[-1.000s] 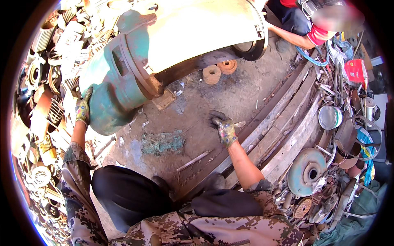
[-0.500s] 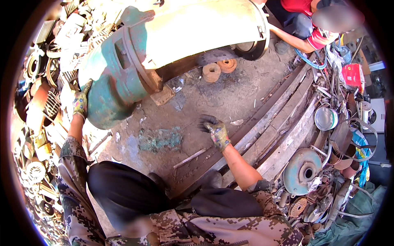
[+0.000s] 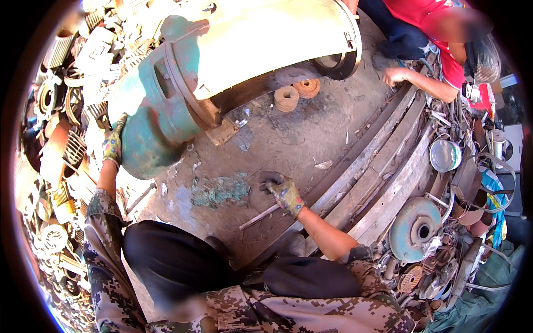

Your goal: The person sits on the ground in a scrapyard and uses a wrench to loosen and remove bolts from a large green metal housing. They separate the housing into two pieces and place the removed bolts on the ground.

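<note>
A big teal and cream machine housing [image 3: 222, 72] lies on its side on the dirty concrete floor [image 3: 311, 133]. My left hand [image 3: 112, 145], in a worn patterned glove, presses flat against its teal end cap at the left. My right hand [image 3: 283, 191], gloved the same way, is down at the floor beside a thin metal rod [image 3: 260, 216], fingers curled; whether it grips anything is unclear. My dark trouser leg and camouflage sleeves fill the lower frame.
Another person in a red top crouches at the top right, one hand [image 3: 395, 76] on the floor. Two rusty discs [image 3: 296, 94] lie under the housing. Long metal bars [image 3: 383, 172] run diagonally right. Scrap parts pile up on the left [image 3: 61, 139] and right [image 3: 444, 244].
The view has shifted so the housing sits further right and higher. My right hand has slid left and down along the floor toward the rod. My left hand stays on the end cap.
</note>
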Demonstrator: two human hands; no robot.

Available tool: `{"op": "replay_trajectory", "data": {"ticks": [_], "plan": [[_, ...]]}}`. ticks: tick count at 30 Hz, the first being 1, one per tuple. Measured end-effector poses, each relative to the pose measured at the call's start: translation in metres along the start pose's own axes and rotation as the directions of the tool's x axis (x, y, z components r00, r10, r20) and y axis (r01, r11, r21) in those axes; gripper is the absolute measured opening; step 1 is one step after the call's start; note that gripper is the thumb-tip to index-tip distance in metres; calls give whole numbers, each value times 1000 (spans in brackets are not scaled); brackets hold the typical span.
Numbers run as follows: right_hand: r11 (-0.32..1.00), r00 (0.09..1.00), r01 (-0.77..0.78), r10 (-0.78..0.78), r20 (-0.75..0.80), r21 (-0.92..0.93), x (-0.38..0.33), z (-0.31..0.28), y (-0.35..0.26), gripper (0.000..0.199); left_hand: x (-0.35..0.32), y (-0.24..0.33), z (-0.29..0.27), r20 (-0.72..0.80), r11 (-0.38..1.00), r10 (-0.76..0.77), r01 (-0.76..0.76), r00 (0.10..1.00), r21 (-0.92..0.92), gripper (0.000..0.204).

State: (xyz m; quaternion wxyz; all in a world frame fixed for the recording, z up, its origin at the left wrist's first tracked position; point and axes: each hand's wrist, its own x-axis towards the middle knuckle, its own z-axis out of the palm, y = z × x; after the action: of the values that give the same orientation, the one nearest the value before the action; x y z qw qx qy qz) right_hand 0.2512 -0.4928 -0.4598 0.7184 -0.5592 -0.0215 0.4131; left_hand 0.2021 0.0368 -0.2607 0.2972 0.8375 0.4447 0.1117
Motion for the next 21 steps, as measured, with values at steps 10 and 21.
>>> {"op": "replay_trajectory", "data": {"ticks": [10, 21], "plan": [[500, 950, 305, -101, 295, -811, -53, 24, 65, 31, 4, -2, 6, -132, 986, 99, -80, 986, 144, 101], [123, 985, 148, -111, 135, -981, -50, -35, 83, 20, 11, 8, 15, -207, 980, -2, 43, 978, 192, 87]]}}
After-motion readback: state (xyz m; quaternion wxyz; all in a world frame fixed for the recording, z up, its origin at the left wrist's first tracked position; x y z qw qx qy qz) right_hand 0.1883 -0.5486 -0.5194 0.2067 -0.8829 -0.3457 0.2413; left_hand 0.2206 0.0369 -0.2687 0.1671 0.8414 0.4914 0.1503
